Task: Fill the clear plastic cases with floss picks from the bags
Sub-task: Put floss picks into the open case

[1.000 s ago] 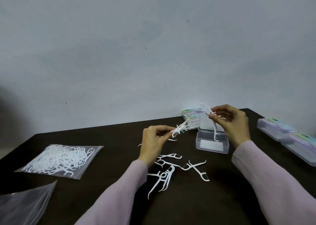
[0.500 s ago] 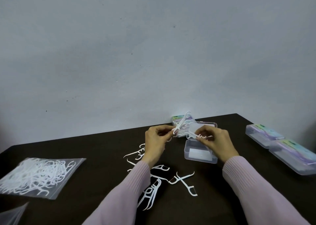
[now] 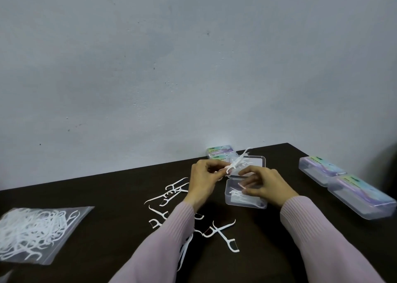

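Several floss picks (image 3: 237,163) pinched in left hand (image 3: 205,176) fingers (image 3: 223,171) above open case (image 3: 245,198).

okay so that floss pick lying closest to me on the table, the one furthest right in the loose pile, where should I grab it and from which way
Pinch that floss pick by its straight handle near the middle, coming straight down from above with thumb and forefinger across its width. It lies flat on the dark table, so there is probably no room to get under it. The forked floss end nearest you is best avoided, and another pick crosses its far end.
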